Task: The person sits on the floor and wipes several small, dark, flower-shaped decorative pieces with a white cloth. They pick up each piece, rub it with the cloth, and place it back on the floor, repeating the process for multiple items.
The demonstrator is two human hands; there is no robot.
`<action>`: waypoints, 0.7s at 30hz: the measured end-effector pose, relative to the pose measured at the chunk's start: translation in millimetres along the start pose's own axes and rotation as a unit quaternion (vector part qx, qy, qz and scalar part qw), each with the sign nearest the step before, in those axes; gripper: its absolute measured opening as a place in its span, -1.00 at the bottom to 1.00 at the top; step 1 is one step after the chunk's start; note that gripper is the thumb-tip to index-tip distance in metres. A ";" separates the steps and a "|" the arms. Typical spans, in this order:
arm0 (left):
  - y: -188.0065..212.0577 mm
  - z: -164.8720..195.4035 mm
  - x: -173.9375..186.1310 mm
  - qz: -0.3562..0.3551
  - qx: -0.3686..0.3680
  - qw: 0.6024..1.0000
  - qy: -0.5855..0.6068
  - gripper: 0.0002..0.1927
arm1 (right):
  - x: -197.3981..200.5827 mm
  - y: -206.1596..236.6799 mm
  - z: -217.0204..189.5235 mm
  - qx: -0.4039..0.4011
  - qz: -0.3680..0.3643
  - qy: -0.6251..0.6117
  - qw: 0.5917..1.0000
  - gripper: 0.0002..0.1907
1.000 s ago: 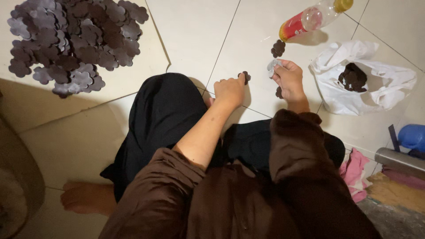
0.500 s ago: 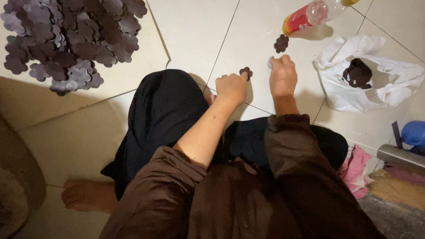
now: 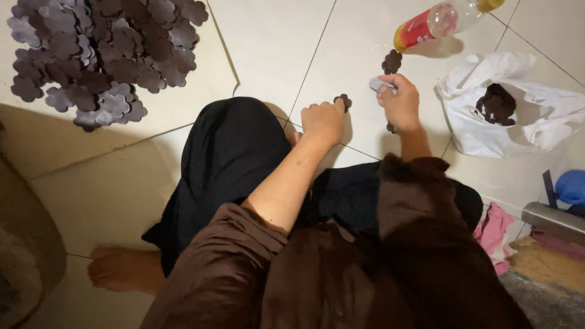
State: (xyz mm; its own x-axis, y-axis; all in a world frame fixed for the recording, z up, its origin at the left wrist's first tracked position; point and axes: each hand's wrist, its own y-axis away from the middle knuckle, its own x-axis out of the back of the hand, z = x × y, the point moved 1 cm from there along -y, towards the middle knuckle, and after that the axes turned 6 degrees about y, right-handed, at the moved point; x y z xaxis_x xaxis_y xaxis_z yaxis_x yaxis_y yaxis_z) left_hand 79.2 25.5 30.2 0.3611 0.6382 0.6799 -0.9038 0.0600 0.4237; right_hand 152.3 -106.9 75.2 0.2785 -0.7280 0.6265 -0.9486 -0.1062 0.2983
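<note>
A heap of flower cutouts (image 3: 97, 58) lies at the floor's far left corner. The left hand (image 3: 323, 122) pinches one dark cutout (image 3: 343, 101) at its fingertips; just right, the right hand (image 3: 399, 103) grips what looks like pale cloth (image 3: 381, 84), a bag (image 3: 524, 116) beyond

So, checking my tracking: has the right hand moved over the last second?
Yes: the right hand has edged forward, closing on the small dark stack below the bottle.
</note>
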 end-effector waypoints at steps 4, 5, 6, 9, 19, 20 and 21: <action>1.5 0.1 -0.2 -0.004 -0.001 1.000 0.008 -0.64 | 9.5 -14.4 0.1 -0.104 -0.120 -0.099 0.982 -0.71; 1.5 0.0 -0.6 0.002 -0.005 1.000 0.009 -0.65 | 10.6 -16.3 -0.7 -0.087 -0.122 -0.061 0.987 -0.70; 1.4 -0.1 -1.2 0.007 -0.008 1.000 0.010 -0.66 | 10.9 -17.5 -1.5 -0.071 -0.124 -0.024 0.989 -0.69; -0.7 -0.1 -2.2 0.004 0.002 1.000 0.002 -0.67 | 8.7 -17.0 -8.9 0.179 0.015 0.274 0.945 -0.79; -0.9 0.7 -0.7 -0.028 0.017 0.999 0.021 -0.67 | -22.3 5.9 -18.3 0.263 0.181 0.367 0.874 -0.90; -1.8 1.5 0.1 -0.037 0.023 0.999 0.020 -0.66 | -25.2 9.8 -17.8 0.270 0.182 0.374 0.868 -0.87; -2.2 1.8 0.7 -0.048 0.030 0.998 0.020 -0.65 | -28.4 14.3 -17.0 0.277 0.183 0.382 0.862 -0.84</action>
State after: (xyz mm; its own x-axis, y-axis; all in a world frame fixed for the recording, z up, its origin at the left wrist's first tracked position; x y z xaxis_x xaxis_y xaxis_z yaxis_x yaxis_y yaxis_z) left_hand 81.8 24.5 30.8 0.4352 0.6617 0.6106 -0.8493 0.0767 0.5223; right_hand 133.4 -76.2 73.9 -0.2388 -0.1446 0.9603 -0.8609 -0.4260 -0.2782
